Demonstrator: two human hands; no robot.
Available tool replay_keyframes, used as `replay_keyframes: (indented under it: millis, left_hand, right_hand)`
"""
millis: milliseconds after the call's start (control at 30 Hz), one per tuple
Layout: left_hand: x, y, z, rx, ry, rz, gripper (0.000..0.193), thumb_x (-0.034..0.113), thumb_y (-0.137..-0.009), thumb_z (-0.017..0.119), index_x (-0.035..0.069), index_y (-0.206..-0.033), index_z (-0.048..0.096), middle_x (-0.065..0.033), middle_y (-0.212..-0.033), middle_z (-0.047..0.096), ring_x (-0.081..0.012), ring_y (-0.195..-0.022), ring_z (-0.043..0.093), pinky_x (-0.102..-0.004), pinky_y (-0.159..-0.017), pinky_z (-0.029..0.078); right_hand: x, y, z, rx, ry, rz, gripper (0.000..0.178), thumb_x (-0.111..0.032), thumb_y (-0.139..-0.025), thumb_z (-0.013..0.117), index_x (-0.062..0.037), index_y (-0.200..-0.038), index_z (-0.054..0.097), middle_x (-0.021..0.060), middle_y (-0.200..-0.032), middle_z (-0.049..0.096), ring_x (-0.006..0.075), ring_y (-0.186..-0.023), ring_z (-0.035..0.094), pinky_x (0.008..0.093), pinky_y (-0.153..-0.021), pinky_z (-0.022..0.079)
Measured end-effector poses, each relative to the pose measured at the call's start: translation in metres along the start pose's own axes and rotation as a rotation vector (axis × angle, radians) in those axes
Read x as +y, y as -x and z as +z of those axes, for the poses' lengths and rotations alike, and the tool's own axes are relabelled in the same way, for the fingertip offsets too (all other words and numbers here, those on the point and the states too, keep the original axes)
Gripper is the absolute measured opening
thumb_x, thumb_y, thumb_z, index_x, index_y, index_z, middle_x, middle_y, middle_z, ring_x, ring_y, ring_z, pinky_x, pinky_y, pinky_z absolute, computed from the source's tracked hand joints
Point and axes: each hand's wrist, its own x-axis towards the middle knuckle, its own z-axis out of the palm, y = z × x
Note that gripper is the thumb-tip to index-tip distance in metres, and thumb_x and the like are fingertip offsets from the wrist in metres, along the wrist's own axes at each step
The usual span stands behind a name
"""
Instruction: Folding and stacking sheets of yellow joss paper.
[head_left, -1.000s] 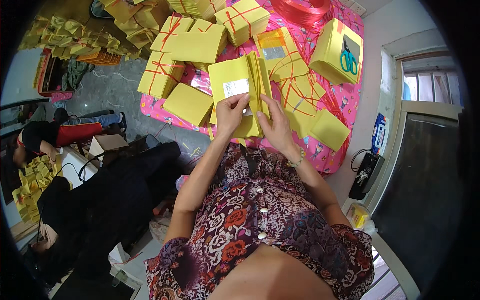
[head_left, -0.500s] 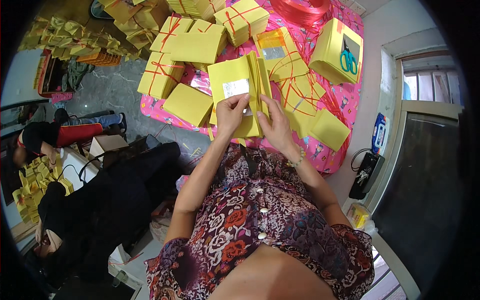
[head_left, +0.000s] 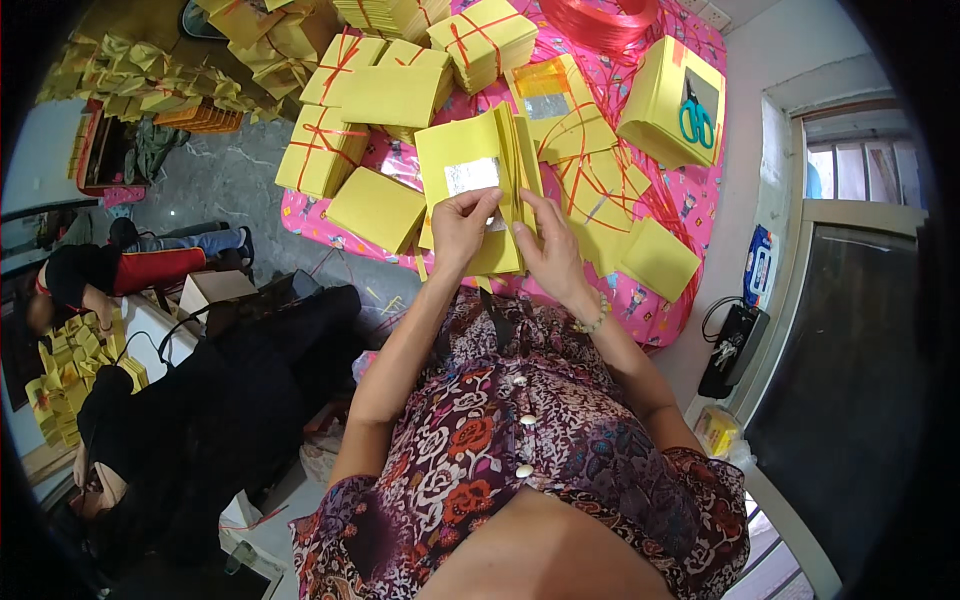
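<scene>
A stack of yellow paper sheets (head_left: 450, 145) lies in front of me on the pink table, its right-hand leaves fanned and raised. A silver foil patch (head_left: 470, 175) shows on the top sheet. My left hand (head_left: 462, 232) is closed over the lower part of that sheet, thumb and forefinger pinched at the paper just below the foil. At the stack's right edge is my right hand (head_left: 550, 245), its thumb and fingers apart and the fingertips touching the leaves. Whether any leaf lies between them I cannot make out.
Bundles of yellow paper tied with red ribbon (head_left: 322, 152) stand behind and left. Teal-handled scissors (head_left: 696, 122) rest on a thick stack (head_left: 650, 95) at right. Loose red ribbon (head_left: 600, 185) crosses nearby sheets. Two people (head_left: 150, 270) (head_left: 230, 400) are at the left.
</scene>
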Motion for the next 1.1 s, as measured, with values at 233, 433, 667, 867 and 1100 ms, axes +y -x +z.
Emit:
replay_keyframes:
  millis: [233,433,667,867,1100]
  left_hand:
    - [0.004,0.001,0.001,-0.014,0.001,0.007,0.025,0.020,-0.091,0.072,-0.003,-0.101,0.075,-0.0032,-0.081,0.071,-0.0056,-0.068,0.059,-0.0218,-0.062,0.048]
    - [0.001,-0.001,0.000,-0.020,0.007,-0.020,0.025,0.021,-0.091,0.072,-0.002,-0.101,0.074,-0.0031,-0.081,0.071,-0.0058,-0.068,0.059,-0.0213,-0.062,0.047]
    - [-0.005,-0.004,-0.002,-0.017,-0.025,-0.016,0.027,0.022,-0.091,0.072,-0.003,-0.101,0.074,-0.0024,-0.081,0.071,-0.0058,-0.068,0.058,-0.0218,-0.062,0.047]
    - [-0.006,-0.004,-0.002,-0.015,-0.013,0.015,0.028,0.023,-0.091,0.073,-0.003,-0.101,0.074,-0.0020,-0.080,0.070,-0.0055,-0.067,0.057,-0.0219,-0.061,0.047]
    - [-0.009,-0.006,-0.002,-0.016,-0.002,-0.003,0.027,0.023,-0.091,0.073,-0.002,-0.100,0.075,-0.0024,-0.080,0.071,-0.0054,-0.066,0.058,-0.0220,-0.060,0.047]
  right_hand:
    - [0.002,0.000,0.000,0.000,0.016,-0.003,0.045,-0.018,-0.094,0.058,-0.0019,-0.135,0.048,0.0207,-0.121,0.057,0.0377,-0.112,0.058,0.0433,-0.094,0.046]
    - [0.003,0.000,0.001,0.000,-0.016,0.001,0.045,-0.019,-0.094,0.058,-0.0012,-0.134,0.048,0.0209,-0.120,0.057,0.0375,-0.113,0.057,0.0438,-0.095,0.046]
    - [0.000,-0.001,0.001,0.002,-0.001,-0.018,0.044,-0.017,-0.094,0.058,-0.0009,-0.134,0.048,0.0213,-0.121,0.056,0.0381,-0.114,0.056,0.0444,-0.096,0.045]
    - [0.000,-0.001,0.001,0.005,0.036,-0.046,0.044,-0.016,-0.093,0.058,-0.0014,-0.133,0.048,0.0210,-0.122,0.056,0.0384,-0.115,0.055,0.0444,-0.097,0.045]
    - [0.001,-0.001,0.002,0.006,0.035,-0.055,0.044,-0.017,-0.094,0.058,-0.0017,-0.134,0.048,0.0213,-0.122,0.056,0.0379,-0.114,0.056,0.0446,-0.096,0.046]
